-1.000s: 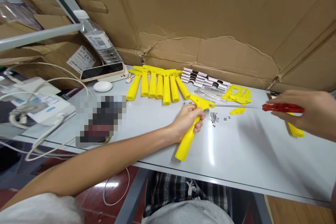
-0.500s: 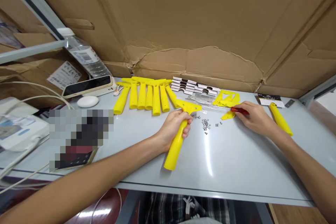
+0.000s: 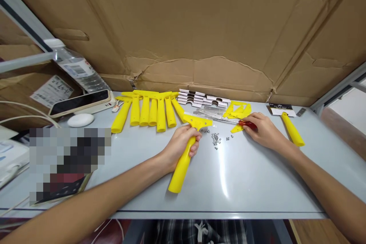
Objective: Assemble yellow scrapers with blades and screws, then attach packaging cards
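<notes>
My left hand is wrapped round the neck of a yellow T-shaped scraper handle. Its wide head, with small screws or holes in it, points away from me, and the hollow end faces me. In my right hand is a screwdriver with a red handle; its thin metal shaft lies toward the left, low over the table. Loose small screws are heaped just right of the scraper head. Flat yellow plastic pieces lie behind and partly under the screwdriver, beside thin metal blades.
Several yellow scraper handles stand in a row at the back left. Stacked white packets are against the cardboard. Another yellow handle lies right. A bottle, phone and cables crowd the left.
My right hand has drawn back slightly from the yellow pieces, and more of the screwdriver shows. The left hand keeps its hold on the scraper handle. The whole view has shifted a little.
</notes>
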A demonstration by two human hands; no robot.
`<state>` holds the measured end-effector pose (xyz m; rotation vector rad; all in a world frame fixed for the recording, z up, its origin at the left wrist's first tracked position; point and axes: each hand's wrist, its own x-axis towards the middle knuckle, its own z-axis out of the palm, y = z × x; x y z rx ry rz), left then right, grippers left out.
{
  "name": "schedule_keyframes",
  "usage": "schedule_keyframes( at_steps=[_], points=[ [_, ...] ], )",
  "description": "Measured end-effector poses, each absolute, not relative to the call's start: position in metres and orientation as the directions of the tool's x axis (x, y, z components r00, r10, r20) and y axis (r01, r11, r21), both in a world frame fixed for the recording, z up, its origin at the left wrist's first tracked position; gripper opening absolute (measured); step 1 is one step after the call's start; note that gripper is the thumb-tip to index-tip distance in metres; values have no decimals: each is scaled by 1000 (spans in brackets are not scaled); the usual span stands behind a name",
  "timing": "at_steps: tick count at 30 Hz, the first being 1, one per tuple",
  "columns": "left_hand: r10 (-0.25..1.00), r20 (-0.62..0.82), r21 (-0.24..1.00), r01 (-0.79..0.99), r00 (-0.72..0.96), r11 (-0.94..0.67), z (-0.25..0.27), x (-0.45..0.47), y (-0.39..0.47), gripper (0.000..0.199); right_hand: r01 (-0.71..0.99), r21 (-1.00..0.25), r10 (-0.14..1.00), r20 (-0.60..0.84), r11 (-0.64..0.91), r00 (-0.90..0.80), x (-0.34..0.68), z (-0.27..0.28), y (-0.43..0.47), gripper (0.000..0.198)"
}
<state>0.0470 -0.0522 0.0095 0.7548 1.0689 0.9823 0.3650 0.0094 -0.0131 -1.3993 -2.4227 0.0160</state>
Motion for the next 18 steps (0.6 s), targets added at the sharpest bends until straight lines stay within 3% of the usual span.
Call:
schedule_keyframes(
  at_steps=[8, 18],
  points=[
    [928, -332, 890, -269, 168, 367, 8, 50, -55, 18, 752, -70, 684, 479, 655, -551, 335, -18, -10, 21],
    [931, -277, 936, -153, 239, 317, 9, 53, -59, 17, 634, -18, 603, 331, 773, -726, 301, -20, -37, 28]
  ],
)
